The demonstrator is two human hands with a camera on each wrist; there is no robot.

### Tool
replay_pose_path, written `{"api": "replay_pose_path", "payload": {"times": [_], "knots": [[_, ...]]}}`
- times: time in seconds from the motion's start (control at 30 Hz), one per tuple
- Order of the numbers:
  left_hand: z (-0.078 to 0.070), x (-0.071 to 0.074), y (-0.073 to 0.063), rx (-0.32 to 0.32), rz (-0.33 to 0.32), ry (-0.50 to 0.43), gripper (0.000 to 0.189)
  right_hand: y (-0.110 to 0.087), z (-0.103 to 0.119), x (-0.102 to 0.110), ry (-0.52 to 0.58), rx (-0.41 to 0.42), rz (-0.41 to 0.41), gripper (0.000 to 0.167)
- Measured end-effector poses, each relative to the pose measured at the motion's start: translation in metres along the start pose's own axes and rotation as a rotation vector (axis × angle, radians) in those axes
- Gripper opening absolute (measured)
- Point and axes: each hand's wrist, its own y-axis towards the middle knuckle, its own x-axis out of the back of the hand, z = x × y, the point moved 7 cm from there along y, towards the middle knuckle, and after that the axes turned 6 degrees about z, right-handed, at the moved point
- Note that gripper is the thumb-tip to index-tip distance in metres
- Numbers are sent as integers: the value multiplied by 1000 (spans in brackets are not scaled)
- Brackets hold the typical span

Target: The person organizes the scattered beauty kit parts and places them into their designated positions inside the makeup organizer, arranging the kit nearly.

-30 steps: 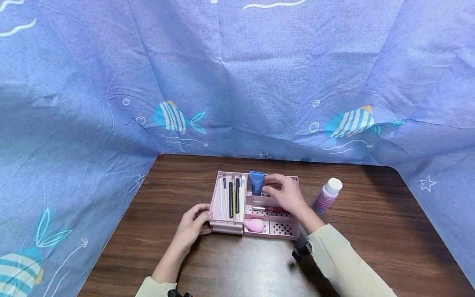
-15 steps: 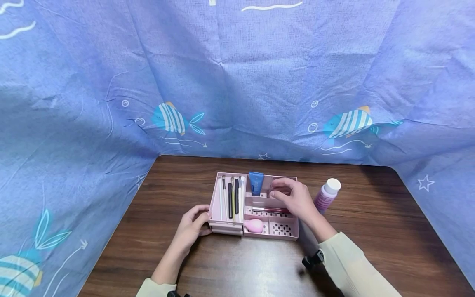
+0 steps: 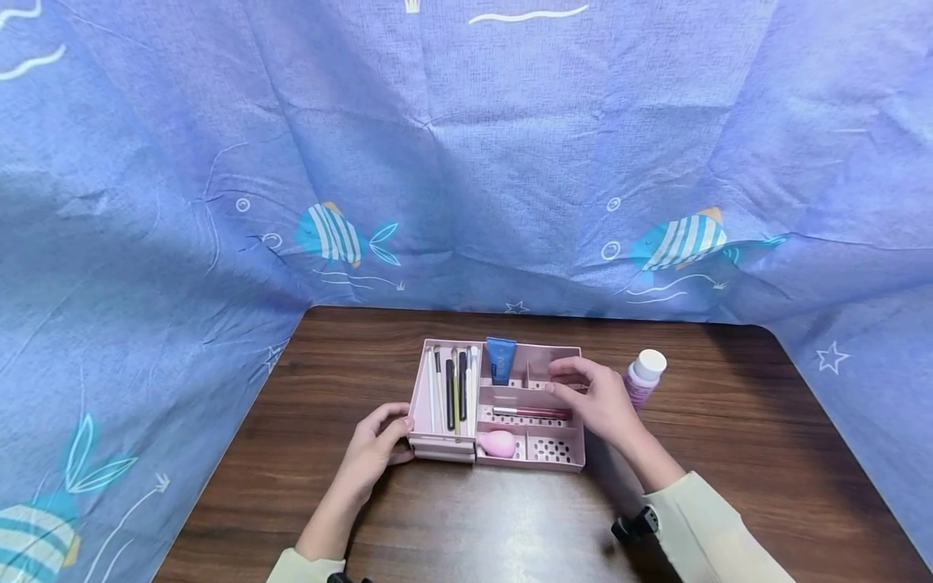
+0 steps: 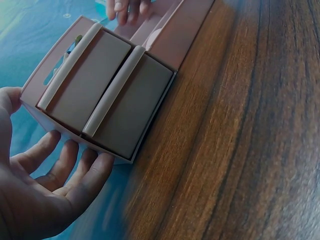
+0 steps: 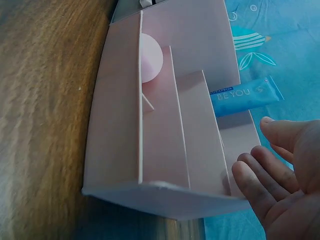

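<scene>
A pink desk organizer (image 3: 530, 465) with drawers on its left front stands on the table. My left hand (image 3: 377, 441) holds its left side, thumb at the top edge and bent fingers against the side wall, as the left wrist view shows. A blue squeeze tube (image 3: 500, 360), marked "BE YOU" in the right wrist view, stands in the back compartment. My right hand (image 3: 601, 402) hovers over the right end of the organizer, fingers loosely bent, holding nothing, apart from the tube (image 5: 247, 96).
Makeup brushes and pencils (image 3: 449, 393) lie in the left tray. A red tube with a silver end (image 3: 532, 413) lies in the middle compartment, and a pink bulb (image 3: 498, 444) in the front one. A white-capped bottle (image 3: 645, 376) stands right of the organizer; a blue fish-print cloth (image 3: 466, 162) hangs behind.
My right hand has left the blue tube and moved right, off toward the organizer's right end. The tube stays in the back compartment. My left hand keeps its place.
</scene>
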Motion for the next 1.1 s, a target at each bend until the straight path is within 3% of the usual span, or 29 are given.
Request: {"api": "replay_pose_path", "payload": {"times": [0.6, 1.1], "knots": [[0, 1, -1, -5, 1, 3, 33, -31, -8, 19, 15, 20, -15, 26], [-2, -1, -2, -2, 7, 2, 33, -57, -29, 50, -116, -35, -99, 26]]}}
